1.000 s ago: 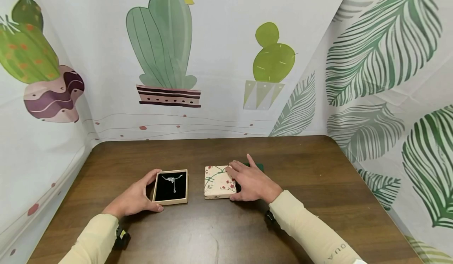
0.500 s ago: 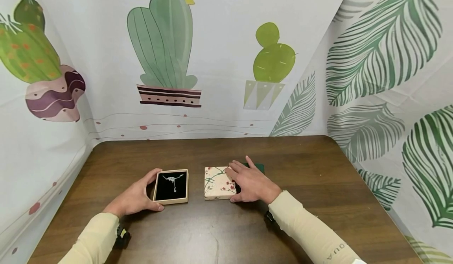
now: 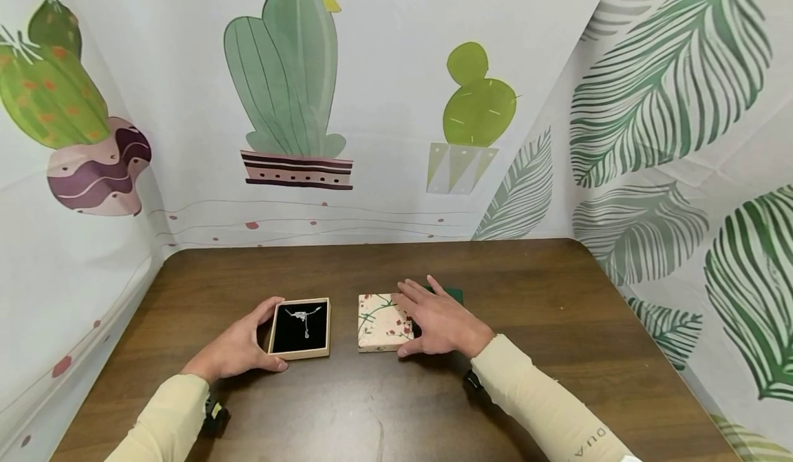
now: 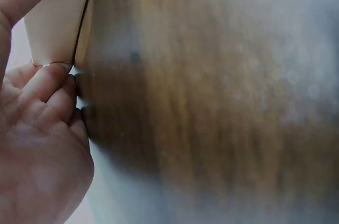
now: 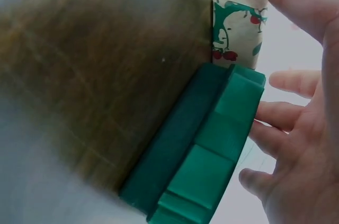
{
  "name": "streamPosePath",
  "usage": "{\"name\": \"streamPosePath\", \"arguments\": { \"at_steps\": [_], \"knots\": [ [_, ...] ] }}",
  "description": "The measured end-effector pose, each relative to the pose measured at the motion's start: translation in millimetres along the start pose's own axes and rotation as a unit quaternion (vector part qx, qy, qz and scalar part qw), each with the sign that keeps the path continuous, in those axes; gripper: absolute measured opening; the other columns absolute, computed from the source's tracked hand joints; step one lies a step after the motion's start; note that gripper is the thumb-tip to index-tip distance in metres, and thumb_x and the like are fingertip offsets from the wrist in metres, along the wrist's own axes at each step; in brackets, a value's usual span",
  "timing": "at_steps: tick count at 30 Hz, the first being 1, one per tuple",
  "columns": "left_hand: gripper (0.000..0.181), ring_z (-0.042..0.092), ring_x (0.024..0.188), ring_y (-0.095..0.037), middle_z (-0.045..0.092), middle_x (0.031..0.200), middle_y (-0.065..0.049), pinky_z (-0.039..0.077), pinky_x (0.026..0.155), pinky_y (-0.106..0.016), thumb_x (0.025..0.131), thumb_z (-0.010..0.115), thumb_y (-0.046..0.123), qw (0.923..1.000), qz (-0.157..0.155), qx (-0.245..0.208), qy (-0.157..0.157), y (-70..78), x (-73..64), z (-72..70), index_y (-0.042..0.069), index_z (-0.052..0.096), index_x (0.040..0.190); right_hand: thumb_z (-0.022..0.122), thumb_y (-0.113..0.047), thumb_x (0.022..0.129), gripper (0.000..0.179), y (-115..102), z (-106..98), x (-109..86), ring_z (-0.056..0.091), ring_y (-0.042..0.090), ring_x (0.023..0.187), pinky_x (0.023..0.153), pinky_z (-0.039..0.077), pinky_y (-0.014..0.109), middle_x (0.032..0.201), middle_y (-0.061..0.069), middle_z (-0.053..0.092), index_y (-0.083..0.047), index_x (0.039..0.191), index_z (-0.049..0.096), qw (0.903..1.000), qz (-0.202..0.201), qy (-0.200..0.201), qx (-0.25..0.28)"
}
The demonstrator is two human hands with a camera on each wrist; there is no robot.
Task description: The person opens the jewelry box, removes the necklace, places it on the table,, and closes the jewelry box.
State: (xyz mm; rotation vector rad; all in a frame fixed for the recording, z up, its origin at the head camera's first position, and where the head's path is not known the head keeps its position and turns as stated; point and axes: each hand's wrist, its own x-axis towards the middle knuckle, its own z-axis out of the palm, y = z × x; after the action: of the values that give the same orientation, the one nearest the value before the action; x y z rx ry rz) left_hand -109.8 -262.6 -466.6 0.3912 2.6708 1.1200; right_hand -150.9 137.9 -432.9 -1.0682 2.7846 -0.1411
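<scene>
On the left, an open cream jewelry box (image 3: 300, 355) lies flat, its black padding bearing a silver necklace (image 3: 305, 315). My left hand (image 3: 237, 343) grips its left side, thumb at the near corner and fingers at the far one; in the left wrist view, the box wall (image 4: 58, 25) shows between them. A square cream box (image 3: 381, 324) printed with red blossoms sits right of it. Over its right side spreads my right hand (image 3: 441, 323), fingertips at the far edge, thumb by the near corner. In the right wrist view, its fingers look loose beside a green box (image 5: 204, 166).
That green box, mostly hidden behind my right hand in the head view, stands just right of the printed box. Everything lies on a brown wooden table (image 3: 372, 407). A cloth backdrop (image 3: 390, 104) with cactus and leaf prints rises behind its far edge.
My right thumb and fingers have shifted slightly leftward over the printed box. The left hand and the jewelry box have stayed in place.
</scene>
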Motion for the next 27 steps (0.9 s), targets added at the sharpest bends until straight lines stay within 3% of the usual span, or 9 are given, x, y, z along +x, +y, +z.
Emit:
{"name": "streamPosePath", "arguments": {
  "at_steps": [3,12,27],
  "knots": [
    [0.113,0.056,0.117,-0.02,0.056,0.153,-0.01,0.043,0.103,-0.034,0.062,0.1,0.036,1.0,-0.005,0.0,0.001,-0.4,-0.3,0.4,0.018,0.037,0.154,0.074,-0.066,0.086,0.099,-1.7,-1.9,1.5,0.027,0.028,0.161,0.132,0.014,0.056,0.171,0.013,0.032,-0.012,0.161,0.039,0.9999,-0.008,0.01,-0.007],
    [0.113,0.057,0.115,-0.019,0.057,0.152,-0.011,0.042,0.101,-0.027,0.062,0.1,0.036,1.0,-0.002,-0.005,0.006,-1.1,-3.4,0.1,0.016,0.037,0.154,0.075,-0.06,0.089,0.092,-11.3,-6.1,10.8,0.028,0.027,0.161,0.133,0.017,0.051,0.17,0.012,0.034,-0.013,0.16,0.041,0.9994,-0.027,0.021,-0.005],
    [0.112,0.057,0.115,-0.017,0.058,0.151,-0.007,0.043,0.103,-0.038,0.062,0.1,0.038,0.9999,-0.005,0.009,0.01,-2.3,-2.3,1.9,0.019,0.038,0.153,0.07,-0.051,0.097,0.081,-38.5,-15.2,33.4,0.034,0.024,0.158,0.129,0.029,0.036,0.169,0.009,0.037,-0.009,0.16,0.04,0.997,-0.072,0.025,-0.017]
  ]
}}
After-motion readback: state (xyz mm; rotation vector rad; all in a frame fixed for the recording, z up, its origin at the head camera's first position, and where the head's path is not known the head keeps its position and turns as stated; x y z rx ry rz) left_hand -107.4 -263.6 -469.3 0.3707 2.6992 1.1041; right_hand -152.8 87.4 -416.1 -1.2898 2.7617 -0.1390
